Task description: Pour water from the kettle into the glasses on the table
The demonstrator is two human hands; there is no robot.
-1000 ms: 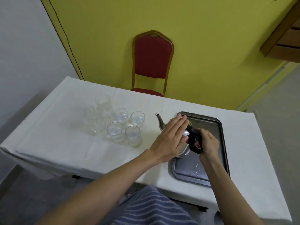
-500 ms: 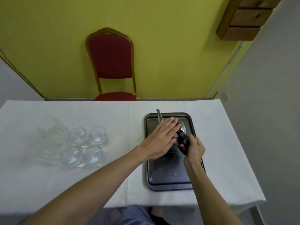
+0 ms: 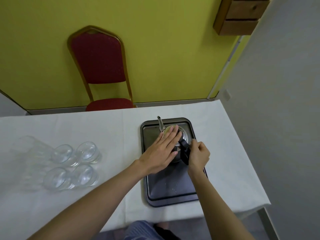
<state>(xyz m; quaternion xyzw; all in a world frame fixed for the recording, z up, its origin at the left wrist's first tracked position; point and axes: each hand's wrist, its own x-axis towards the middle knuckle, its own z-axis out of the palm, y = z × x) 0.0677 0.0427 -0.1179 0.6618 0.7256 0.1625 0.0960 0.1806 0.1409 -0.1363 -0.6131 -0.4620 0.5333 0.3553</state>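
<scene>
A small steel kettle (image 3: 183, 135) with a black handle stands on a dark metal tray (image 3: 171, 189) at the right of the table, its thin spout pointing away from me. My left hand (image 3: 162, 152) lies flat over the kettle's lid, fingers together. My right hand (image 3: 198, 154) is closed around the black handle. Several clear glasses (image 3: 74, 165) stand in a cluster on the white tablecloth to the left, well apart from the tray. Taller glasses (image 3: 32, 149) behind them look faint and blurred.
A red chair with a gold frame (image 3: 98, 66) stands behind the table against the yellow wall. The table's right edge (image 3: 249, 161) drops off close to the tray. A wooden drawer unit (image 3: 240, 16) hangs at the upper right.
The view has swung to the right, so the glasses now sit further left. The kettle's spout has turned from pointing left to pointing away. Both hands have stayed on the kettle.
</scene>
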